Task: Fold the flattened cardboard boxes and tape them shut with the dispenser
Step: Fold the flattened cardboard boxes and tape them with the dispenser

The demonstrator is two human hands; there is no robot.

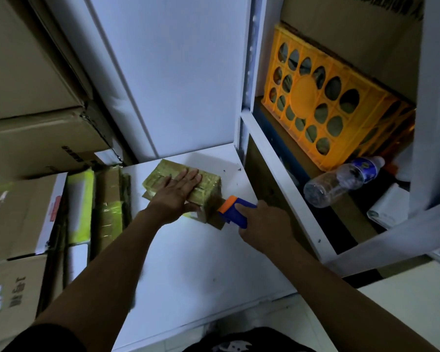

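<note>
A small folded cardboard box [163, 174], glossy with tape, sits on the white table [188, 250] near its far edge. My left hand [178, 191] lies flat on the box's top with fingers straight, pressing it down. My right hand [262, 224] grips the blue and orange tape dispenser [233, 209], its orange end against the box's near right side. A strip of brown tape [214, 212] runs down that side to the table.
Large cardboard boxes [23, 212] and upright flattened ones [107, 207] stand at the left. At the right, a white shelf frame [277, 174] holds a yellow crate [323, 102], a clear plastic bottle [341, 181] and white bags [386, 209].
</note>
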